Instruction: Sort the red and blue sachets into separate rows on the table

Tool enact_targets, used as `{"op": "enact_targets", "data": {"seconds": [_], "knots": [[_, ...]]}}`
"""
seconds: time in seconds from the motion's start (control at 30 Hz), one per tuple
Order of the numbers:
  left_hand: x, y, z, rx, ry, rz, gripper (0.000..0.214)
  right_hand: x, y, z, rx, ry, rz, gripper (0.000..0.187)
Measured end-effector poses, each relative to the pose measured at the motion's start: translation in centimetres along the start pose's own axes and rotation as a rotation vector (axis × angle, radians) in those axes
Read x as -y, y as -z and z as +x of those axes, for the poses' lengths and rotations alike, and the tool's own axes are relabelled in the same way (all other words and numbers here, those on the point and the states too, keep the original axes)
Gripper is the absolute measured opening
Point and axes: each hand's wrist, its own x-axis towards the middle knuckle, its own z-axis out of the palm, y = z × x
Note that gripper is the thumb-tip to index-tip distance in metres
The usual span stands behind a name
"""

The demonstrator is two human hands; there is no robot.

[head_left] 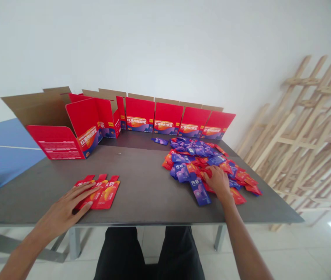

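Note:
My left hand (71,203) lies with its fingers stretched over a row of red sachets (109,193), near the table's front edge on the left. Several of these sachets overlap side by side, partly covered by the fingers. On the right, my right hand (218,182) reaches into a loose pile of red and purple sachets (196,149). Its thumb and fingers are curled together on a red sachet (208,188) in the pile, their tips partly hidden. Just left of this hand, a purple sachet (199,191) lies towards the front edge.
Open red cartons (140,112) line the back of the grey table (142,182), with larger-looking ones (54,142) at the left. One purple sachet (160,141) lies apart. Wooden easels (305,136) lean at the right; a blue table (4,146) stands left.

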Motion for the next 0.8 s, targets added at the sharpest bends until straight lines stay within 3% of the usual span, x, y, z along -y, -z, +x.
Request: {"op": "enact_targets", "data": {"seconds": [0.3,0.53,0.67,0.8], "knots": [[-0.4,0.4,0.1,0.012,-0.019,0.016,0.066,0.7,2.0,0.2,0.070,-0.100,-0.051,0.028],[0.3,-0.3,-0.3,-0.025,-0.063,0.020,0.062,0.7,4.7,-3.4,-0.340,-0.141,0.053,0.024],[0.3,-0.3,-0.2,-0.049,-0.099,0.033,0.059,5.0,5.9,-7.8,-0.498,0.042,0.312,0.020],[-0.5,0.3,0.0,-0.075,-0.146,0.060,0.058,12.6,3.8,-11.3,-0.429,0.290,0.508,0.016]]}}
